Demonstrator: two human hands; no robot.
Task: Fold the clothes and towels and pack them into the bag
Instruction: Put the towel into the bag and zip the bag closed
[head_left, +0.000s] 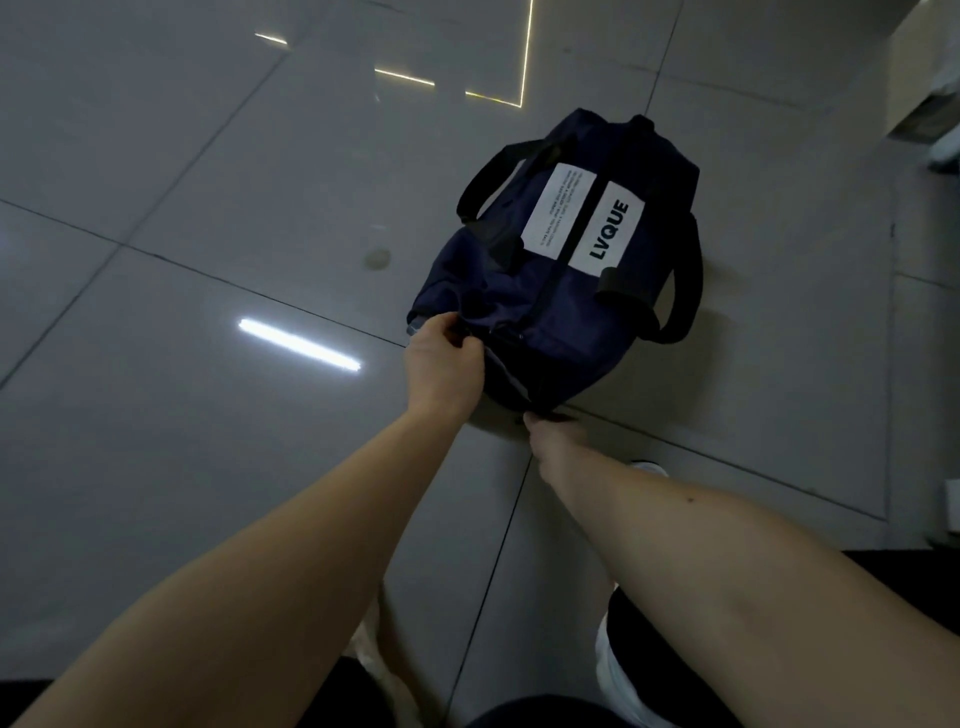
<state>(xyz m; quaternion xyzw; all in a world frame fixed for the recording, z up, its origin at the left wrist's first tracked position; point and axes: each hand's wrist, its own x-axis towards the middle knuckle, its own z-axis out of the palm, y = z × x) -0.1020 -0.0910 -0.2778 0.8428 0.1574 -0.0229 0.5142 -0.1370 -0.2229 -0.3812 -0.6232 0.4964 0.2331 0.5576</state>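
A navy duffel bag (550, 291) lies on its side on the glossy tiled floor (208, 260), right of centre and a little beyond the person's feet, its white LVQUE label (608, 228) facing up. No clothes or towels show anywhere in view. The left hand (441, 364) is curled round a bunch of fabric at the bag's near-left corner. The right hand (553, 436) pinches with its fingertips at the low near end, where the zip (535, 312) seems to run down (whether it holds a zip pull or only a tab is hidden by the fingers).

The likely step is opening the bag, and 2 things could spoil it. The polished tile gives little grip, so a pull along the zip may drag the whole bag toward the person unless the left hand anchors it. The fabric is also slack and creased just beside the zip line, and a fold could jam in the teeth.

The black strap (680, 291) loops off the bag's right side onto the floor, well apart from both hands. Bare tile spreads wide to the left and far side. On the right a pale fixture (930, 78) stands at the far edge, and a white shoe (613, 654) sits near, below the right forearm.
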